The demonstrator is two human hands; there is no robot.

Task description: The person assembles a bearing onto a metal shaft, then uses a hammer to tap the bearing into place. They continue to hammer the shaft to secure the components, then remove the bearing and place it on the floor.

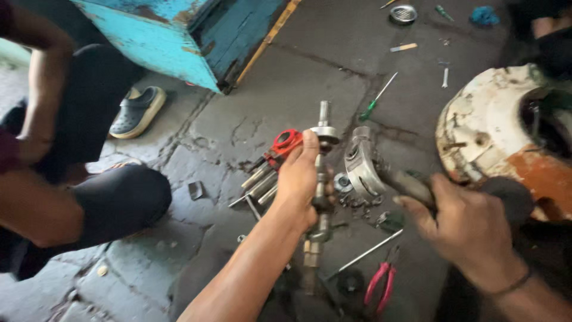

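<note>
Nearest the viewer, red-handled pliers (381, 285) are lying on the concrete floor (250, 113). Above them, the left hand (301, 179) is gripping an upright metal shaft (322, 179), fingers wrapped closed around it. The right hand (471, 229) is clenching a dark-handled hammer (372, 167) just beside the shaft. Farther off, a green screwdriver (375, 98) is lying.
</note>
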